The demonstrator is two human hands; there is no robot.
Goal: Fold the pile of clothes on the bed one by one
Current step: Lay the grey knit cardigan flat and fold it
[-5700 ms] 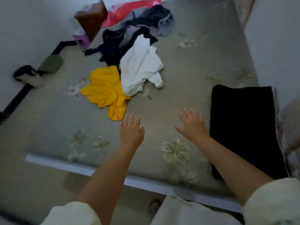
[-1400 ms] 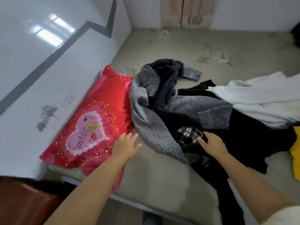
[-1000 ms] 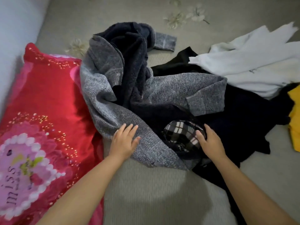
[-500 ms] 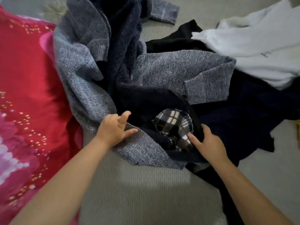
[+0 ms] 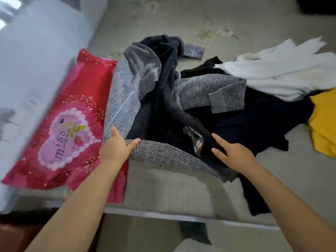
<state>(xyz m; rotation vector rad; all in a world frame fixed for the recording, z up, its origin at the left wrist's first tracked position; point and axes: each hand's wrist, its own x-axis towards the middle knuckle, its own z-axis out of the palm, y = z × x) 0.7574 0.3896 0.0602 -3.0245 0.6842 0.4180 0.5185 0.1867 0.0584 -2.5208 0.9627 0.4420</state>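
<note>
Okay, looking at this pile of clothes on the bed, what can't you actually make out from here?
- Black garment, head view: its shape, buried under the grey sweater and white garment.
- Yellow garment: cut off by the right edge.
- Plaid patch: mostly hidden in dark folds.
- Left hand: fingertips hidden behind the sweater's hem.

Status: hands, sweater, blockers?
Left hand grips the grey sweater hem. Right hand open, fingers on dark lining. Sweater unfolded, lying on black garment; red pillow alongside.
</note>
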